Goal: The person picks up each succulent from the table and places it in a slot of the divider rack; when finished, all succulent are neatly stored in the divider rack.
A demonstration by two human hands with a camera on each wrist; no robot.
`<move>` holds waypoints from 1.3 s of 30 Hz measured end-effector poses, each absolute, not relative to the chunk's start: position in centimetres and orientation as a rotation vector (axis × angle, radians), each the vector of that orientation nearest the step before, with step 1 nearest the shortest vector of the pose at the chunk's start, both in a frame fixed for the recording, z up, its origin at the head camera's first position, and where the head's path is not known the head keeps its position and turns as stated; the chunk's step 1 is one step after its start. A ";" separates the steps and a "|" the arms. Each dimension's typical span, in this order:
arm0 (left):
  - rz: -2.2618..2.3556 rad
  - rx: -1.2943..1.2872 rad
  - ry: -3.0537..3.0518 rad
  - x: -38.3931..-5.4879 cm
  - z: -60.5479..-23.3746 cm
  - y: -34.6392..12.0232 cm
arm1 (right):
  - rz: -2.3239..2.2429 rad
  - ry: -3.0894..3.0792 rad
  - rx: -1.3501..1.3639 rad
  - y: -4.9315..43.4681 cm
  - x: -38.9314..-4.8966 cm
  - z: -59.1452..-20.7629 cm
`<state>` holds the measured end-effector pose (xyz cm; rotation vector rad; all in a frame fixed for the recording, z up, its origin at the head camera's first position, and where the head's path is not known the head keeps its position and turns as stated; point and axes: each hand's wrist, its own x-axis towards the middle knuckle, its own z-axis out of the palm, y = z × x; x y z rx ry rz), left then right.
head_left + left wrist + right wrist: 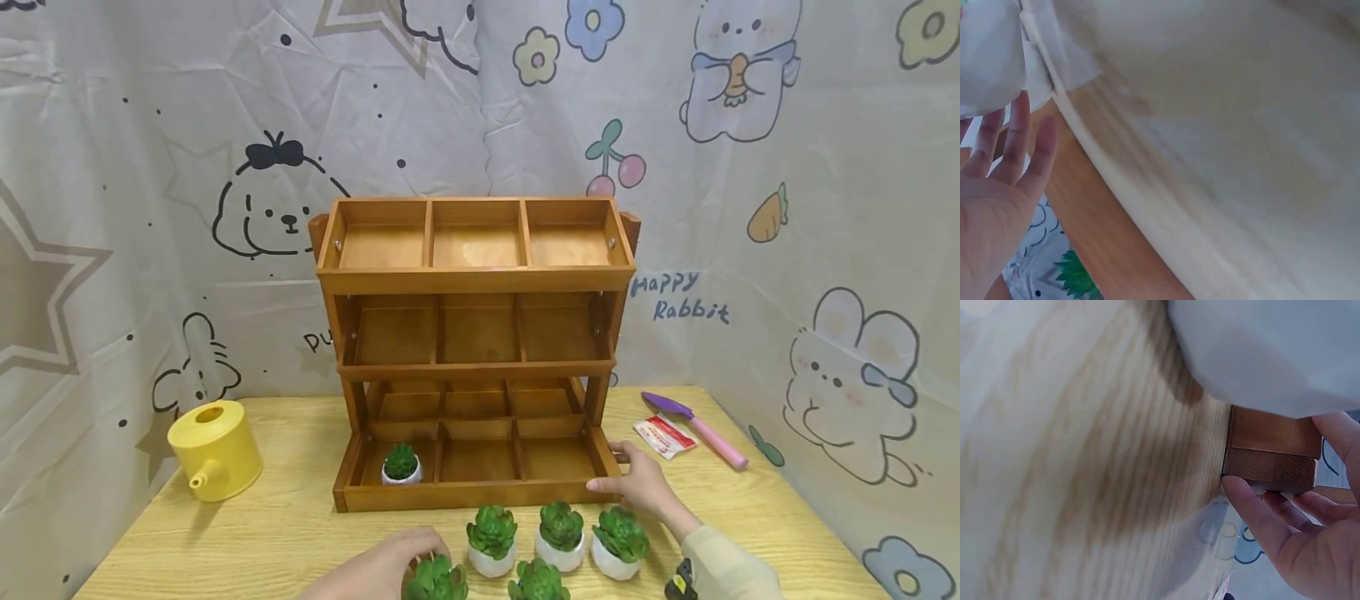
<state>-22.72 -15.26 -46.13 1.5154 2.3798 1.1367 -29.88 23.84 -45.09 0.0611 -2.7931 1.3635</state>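
Note:
A three-tier wooden shelf [474, 498] with divided compartments stands on the table. My right hand [641, 483] grips the right end of its bottom tray, the thumb at the front corner and the other fingers along the side; the right wrist view shows fingers around the tray's wooden corner [1272, 469]. My left hand [386, 571] holds a potted succulent [437, 579] at the bottom of the head view; its white pot [988, 56] is at the fingertips in the left wrist view. One small succulent [401, 462] sits in the bottom tray's front left compartment.
Several more succulents in white pots, such as one [492, 540], stand before the shelf between my hands. A yellow watering can [216, 452] is at left. A purple trowel with a pink handle [693, 429] and a red-and-white packet [665, 437] lie at right. Patterned cloth [825, 208] surrounds the table.

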 end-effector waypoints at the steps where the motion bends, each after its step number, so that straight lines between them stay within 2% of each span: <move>1: 1.155 1.449 2.360 -22.6 -45.9 -15.4 | 1.364 -2.791 0.062 23.9 -29.9 -45.1; 6: 1.169 1.176 2.341 -22.1 -44.2 -16.0 | 1.355 -2.788 0.066 24.0 -30.0 -45.3; 13: 1.311 1.339 2.444 -22.8 -42.5 -16.6 | 1.345 -2.783 0.064 23.9 -30.2 -45.4; 20: 1.483 1.429 2.484 -23.3 -42.5 -16.7 | 1.368 -2.785 0.048 23.8 -30.0 -45.3; 39: 1.533 1.060 2.888 -26.2 -43.0 -14.1 | 1.371 -2.793 0.051 23.8 -30.0 -45.2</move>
